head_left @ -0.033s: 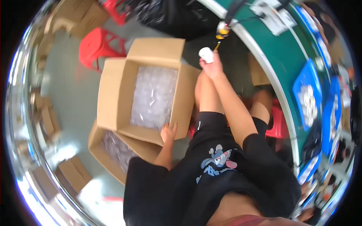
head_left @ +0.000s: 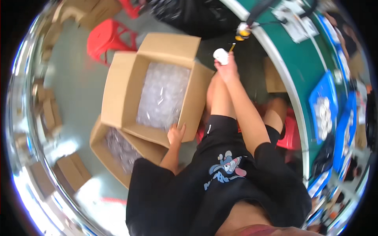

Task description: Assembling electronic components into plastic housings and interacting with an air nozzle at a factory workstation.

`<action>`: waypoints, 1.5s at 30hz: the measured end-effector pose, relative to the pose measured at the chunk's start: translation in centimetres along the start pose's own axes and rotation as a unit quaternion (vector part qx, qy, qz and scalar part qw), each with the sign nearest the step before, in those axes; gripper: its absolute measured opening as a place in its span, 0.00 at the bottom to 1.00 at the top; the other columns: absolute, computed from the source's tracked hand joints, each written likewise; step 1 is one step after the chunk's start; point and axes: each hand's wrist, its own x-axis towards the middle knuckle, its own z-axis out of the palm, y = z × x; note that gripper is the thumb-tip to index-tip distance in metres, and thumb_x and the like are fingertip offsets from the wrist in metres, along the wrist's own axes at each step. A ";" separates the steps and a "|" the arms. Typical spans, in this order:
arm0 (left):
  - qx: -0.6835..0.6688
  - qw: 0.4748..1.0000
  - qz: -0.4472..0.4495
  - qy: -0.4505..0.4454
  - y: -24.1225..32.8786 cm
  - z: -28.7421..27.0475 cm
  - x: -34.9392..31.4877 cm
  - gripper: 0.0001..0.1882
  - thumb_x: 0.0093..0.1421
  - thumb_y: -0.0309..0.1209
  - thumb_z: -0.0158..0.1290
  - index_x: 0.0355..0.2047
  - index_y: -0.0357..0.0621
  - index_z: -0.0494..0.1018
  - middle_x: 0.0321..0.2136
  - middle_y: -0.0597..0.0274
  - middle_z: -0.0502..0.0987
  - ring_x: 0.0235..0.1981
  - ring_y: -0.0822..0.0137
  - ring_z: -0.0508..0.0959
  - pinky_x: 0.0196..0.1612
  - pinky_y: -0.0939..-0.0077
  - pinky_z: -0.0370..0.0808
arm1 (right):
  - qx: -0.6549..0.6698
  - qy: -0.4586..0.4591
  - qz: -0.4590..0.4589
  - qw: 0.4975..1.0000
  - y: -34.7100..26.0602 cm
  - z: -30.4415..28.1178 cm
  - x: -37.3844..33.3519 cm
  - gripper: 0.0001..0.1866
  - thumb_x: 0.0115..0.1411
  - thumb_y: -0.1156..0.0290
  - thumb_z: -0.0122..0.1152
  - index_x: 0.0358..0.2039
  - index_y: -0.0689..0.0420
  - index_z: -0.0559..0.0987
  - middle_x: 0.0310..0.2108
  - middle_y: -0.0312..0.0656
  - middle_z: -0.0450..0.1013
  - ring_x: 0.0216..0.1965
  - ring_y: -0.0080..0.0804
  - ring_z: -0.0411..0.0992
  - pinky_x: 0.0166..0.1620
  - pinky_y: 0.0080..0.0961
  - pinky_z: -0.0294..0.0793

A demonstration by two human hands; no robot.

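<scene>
My right hand [head_left: 227,71] is closed round a small white rounded object [head_left: 221,56], held out over my knee. Its exact kind does not show. A thin yellow strip [head_left: 232,47] rises beside the fingers; whether I hold it too is unclear. My left hand [head_left: 175,134] grips the near right corner of an open cardboard box [head_left: 195,94], fingers over the rim. Inside that box lie clear plastic pieces [head_left: 163,94], packed close in a shiny, see-through layer. Its flaps are folded outward.
Below it on the left stands a second open carton [head_left: 98,139] with clear plastic inside. A red stool [head_left: 103,41] is beyond the box. On my right curves a green worktable [head_left: 289,59] with blue trays [head_left: 330,90] of white parts. A yellow-and-white tool [head_left: 243,31] hangs at its edge.
The whole view has shifted slightly, so the box, stool and table sit a little differently. Both hands keep the same hold.
</scene>
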 end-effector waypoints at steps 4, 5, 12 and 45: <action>-0.033 0.999 0.002 0.028 -0.3 -0.6 0.2 0.30 0.54 0.58 0.55 0.34 0.39 0.77 0.32 0.44 0.79 0.34 0.43 0.80 0.38 0.51 0.77 | -0.466 -0.020 -0.240 0.851 3.8 1.3 -2.8 0.21 0.65 0.54 0.55 0.48 0.58 0.76 0.41 0.47 0.74 0.39 0.39 0.74 0.40 0.30 0.74; -0.032 0.999 -0.003 0.007 -0.2 -0.6 0.3 0.29 0.54 0.57 0.55 0.36 0.41 0.77 0.33 0.45 0.79 0.35 0.45 0.80 0.39 0.52 0.78 | -0.543 -0.017 -0.284 0.790 4.4 1.5 -3.1 0.21 0.63 0.55 0.57 0.48 0.58 0.76 0.43 0.49 0.74 0.42 0.43 0.73 0.46 0.32 0.73; -0.055 0.998 -0.036 -0.010 -0.3 -0.5 -0.2 0.29 0.55 0.58 0.54 0.37 0.42 0.78 0.33 0.47 0.79 0.37 0.45 0.80 0.41 0.53 0.77 | -0.543 0.094 -0.443 0.707 0.3 3.6 -1.7 0.31 0.54 0.61 0.71 0.52 0.66 0.70 0.49 0.54 0.70 0.49 0.47 0.71 0.54 0.35 0.69; 0.155 0.986 0.063 -0.009 4.2 5.4 19.0 0.30 0.55 0.47 0.59 0.46 0.33 0.69 0.43 0.45 0.75 0.46 0.47 0.75 0.49 0.60 0.74 | -0.256 0.347 -0.187 0.882 -2.2 -23.5 -26.5 0.20 0.65 0.53 0.55 0.36 0.60 0.77 0.24 0.37 0.73 0.18 0.22 0.68 0.19 0.19 0.66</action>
